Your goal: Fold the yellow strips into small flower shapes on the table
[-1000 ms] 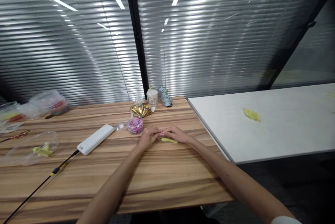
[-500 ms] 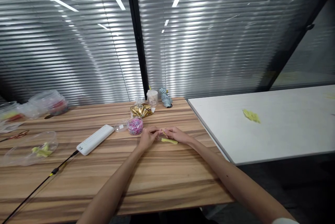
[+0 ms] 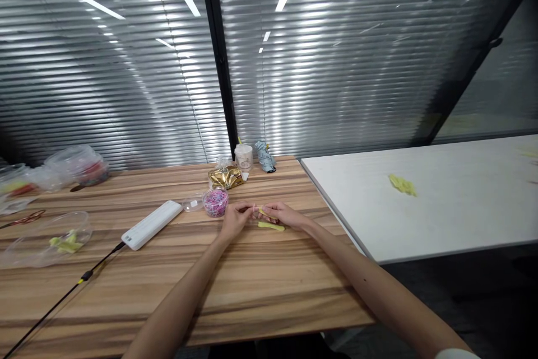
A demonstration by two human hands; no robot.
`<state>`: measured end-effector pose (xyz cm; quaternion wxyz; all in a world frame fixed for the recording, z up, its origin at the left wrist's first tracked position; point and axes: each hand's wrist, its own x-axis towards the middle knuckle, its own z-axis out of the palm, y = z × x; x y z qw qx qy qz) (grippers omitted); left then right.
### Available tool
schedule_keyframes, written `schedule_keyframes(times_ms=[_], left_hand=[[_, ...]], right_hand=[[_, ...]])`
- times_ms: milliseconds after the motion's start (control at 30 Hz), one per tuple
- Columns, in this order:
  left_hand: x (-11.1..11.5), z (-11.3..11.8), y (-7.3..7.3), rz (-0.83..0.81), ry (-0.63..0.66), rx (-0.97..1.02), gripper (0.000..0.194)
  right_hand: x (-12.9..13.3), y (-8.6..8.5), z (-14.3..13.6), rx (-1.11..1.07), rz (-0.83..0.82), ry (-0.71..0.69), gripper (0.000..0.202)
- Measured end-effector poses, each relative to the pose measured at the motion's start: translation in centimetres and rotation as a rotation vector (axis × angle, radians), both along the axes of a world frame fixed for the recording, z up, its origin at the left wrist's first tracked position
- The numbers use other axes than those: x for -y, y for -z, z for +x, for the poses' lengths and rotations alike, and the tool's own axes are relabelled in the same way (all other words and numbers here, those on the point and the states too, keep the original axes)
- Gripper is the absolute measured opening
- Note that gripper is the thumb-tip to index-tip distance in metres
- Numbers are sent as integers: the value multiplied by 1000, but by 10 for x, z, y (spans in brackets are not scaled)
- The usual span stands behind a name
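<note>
My left hand (image 3: pixel 235 220) is closed, with thumb and fingertips pinching a small pink elastic band (image 3: pixel 254 209). Facing it, my right hand (image 3: pixel 286 215) has its fingers closed on a thin yellow strip (image 3: pixel 263 213), whose end points toward the band. Whether the band loops around the strip is too small to tell. Just below the fingers, a second yellow strip (image 3: pixel 271 226) lies flat on the wooden table (image 3: pixel 269 286). Left of my left hand stands a round clear tub (image 3: pixel 216 203) full of pink and purple elastic bands.
A clear lid (image 3: pixel 193 203) and a white power bank (image 3: pixel 152 224) with a black cable lie to the left. Farther left are a clear tray (image 3: pixel 84 230) with yellow pieces and scissors (image 3: pixel 31 217). A gold packet (image 3: pixel 226 177) and cup (image 3: pixel 244 157) stand behind.
My hands have drawn slightly apart at the fingertips. The pink band has shifted a little left, and more of the yellow strip shows at my right fingers.
</note>
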<state>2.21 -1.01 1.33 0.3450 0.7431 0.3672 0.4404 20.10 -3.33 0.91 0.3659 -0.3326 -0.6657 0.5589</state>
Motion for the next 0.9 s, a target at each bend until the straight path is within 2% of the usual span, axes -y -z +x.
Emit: schedule_keyframes(times_ms=[333, 567, 733, 900], left_hand=[[0, -3, -4, 11, 28, -118, 27], [0, -4, -2, 6, -13, -170, 34], [2, -5, -5, 2, 52, -266, 39], [2, -8, -9, 46, 117, -313, 35]], right_hand=[[0, 2, -1, 219, 193, 147, 46], [-1, 3, -1, 286, 319, 171, 45], [2, 0, -1, 336, 409, 125, 41], [5, -1, -5, 383, 478, 158, 36]])
